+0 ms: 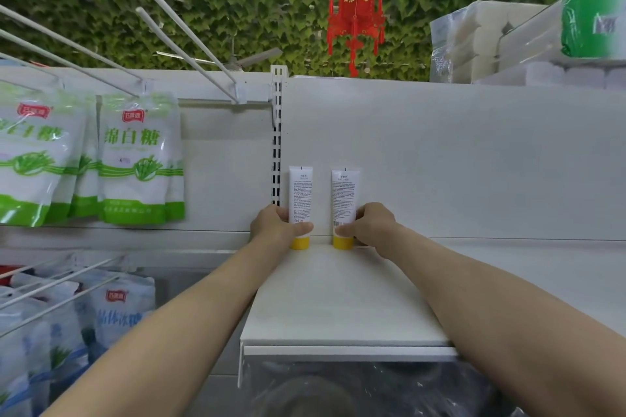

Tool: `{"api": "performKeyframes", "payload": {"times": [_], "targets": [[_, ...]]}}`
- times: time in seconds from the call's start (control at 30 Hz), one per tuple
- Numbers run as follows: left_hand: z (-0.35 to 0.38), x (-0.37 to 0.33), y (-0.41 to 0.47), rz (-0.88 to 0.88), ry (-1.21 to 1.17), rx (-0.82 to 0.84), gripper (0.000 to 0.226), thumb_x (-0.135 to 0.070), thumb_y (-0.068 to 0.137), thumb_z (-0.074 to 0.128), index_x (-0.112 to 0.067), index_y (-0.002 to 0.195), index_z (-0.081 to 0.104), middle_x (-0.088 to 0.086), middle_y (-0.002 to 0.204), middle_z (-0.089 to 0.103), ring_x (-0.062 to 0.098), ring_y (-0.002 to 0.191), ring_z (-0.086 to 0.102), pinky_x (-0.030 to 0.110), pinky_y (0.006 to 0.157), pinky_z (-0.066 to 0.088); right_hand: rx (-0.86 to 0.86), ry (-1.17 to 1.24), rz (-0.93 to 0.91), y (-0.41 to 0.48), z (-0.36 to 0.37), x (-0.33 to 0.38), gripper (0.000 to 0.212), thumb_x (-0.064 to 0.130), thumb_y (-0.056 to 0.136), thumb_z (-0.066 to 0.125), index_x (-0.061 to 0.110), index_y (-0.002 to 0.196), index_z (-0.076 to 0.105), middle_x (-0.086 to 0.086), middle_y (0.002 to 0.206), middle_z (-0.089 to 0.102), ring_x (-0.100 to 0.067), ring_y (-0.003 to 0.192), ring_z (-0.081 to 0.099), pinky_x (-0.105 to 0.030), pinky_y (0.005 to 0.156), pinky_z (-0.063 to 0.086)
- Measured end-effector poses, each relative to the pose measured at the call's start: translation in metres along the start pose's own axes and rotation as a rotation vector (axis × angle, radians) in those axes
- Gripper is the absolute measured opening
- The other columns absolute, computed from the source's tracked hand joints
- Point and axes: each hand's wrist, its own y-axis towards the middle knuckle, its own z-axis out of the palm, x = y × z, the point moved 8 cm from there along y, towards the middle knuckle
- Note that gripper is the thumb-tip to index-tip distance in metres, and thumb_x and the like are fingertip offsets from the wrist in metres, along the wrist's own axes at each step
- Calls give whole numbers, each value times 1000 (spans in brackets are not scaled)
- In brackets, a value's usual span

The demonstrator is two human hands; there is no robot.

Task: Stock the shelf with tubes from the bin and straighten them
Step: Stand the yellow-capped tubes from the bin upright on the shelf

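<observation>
Two white tubes with yellow caps stand cap-down at the back of the white shelf (345,301), against its rear panel. My left hand (276,225) grips the lower part of the left tube (300,195), thumb across its front. My right hand (369,223) grips the lower part of the right tube (344,196) the same way. Both tubes are upright, printed text facing me, a small gap between them. The bin is not in view.
Green-and-white sugar bags (139,159) hang on pegs to the left, blue bags (111,311) below them. Wire hooks (189,54) jut out at upper left. Wrapped paper rolls (481,41) sit on top at right. A red paper lantern (355,7) hangs above.
</observation>
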Motion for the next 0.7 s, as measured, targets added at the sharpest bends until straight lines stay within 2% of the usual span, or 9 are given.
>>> {"api": "performKeyframes", "payload": {"times": [0.13,0.33,0.47,0.7], "targets": [[-1,0,-1,3,8,-8,42,-29,66,89,-17,92,58,-3,93,64,14,83,60,29,75,49,-2,-8,-5,0,0,1,27,21,69,86,14,88,68,-6,97,71,-25,92,69,-41,86,58],[0,2,0,-10,-8,4,43,-27,66,89,-17,93,58,-2,94,64,16,86,60,30,78,51,4,-12,-11,-3,-1,1,30,22,70,86,13,90,66,-7,98,70,-26,93,69,-43,85,59],[0,1,-1,-10,-3,9,40,-26,68,88,-17,92,56,-5,90,61,14,82,57,28,72,45,2,-20,-11,-6,-1,3,29,21,72,85,12,92,65,-8,99,69,-26,91,69,-41,83,59],[1,3,-1,-16,-3,18,40,-26,70,87,-17,94,56,-3,93,61,15,84,57,28,73,44,15,-34,4,-6,-1,1,30,22,74,83,8,96,68,-12,97,70,-24,75,64,-42,81,60]]}}
